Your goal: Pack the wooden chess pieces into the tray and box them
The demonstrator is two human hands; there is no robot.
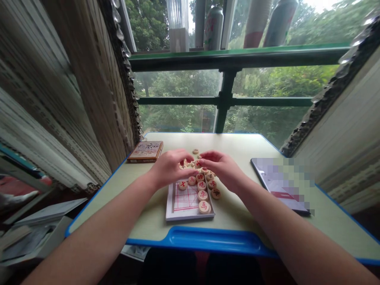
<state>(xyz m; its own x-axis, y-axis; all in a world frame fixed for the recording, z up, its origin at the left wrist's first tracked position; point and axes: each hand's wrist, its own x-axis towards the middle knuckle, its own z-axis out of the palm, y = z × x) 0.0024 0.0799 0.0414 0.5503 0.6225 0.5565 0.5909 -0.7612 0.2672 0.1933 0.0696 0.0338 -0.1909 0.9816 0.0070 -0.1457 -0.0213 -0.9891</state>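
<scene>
Round wooden Chinese chess pieces (202, 195) with red or black characters lie in a heap in and around a shallow white box tray (170, 213) with red grid lines. Several form a column along the tray's right side. My left hand (170, 168) is cupped at the heap's left, thumb and fingers apart. From the right, my right hand (222, 168) reaches over the pieces, fingers bent and thumb tip beside a red-marked piece (197, 163). Whether it touches that piece I cannot tell. Both hands partly hide the heap. Beyond them lies a single piece (195, 151).
The table (237, 215) has a blue rim with a blue pen groove (213, 239) at its front. A flat box with dark writing (146, 151) lies at the back left. A dark flat item (276, 184), partly blurred, lies right. Cans (213, 27) stand on the window ledge.
</scene>
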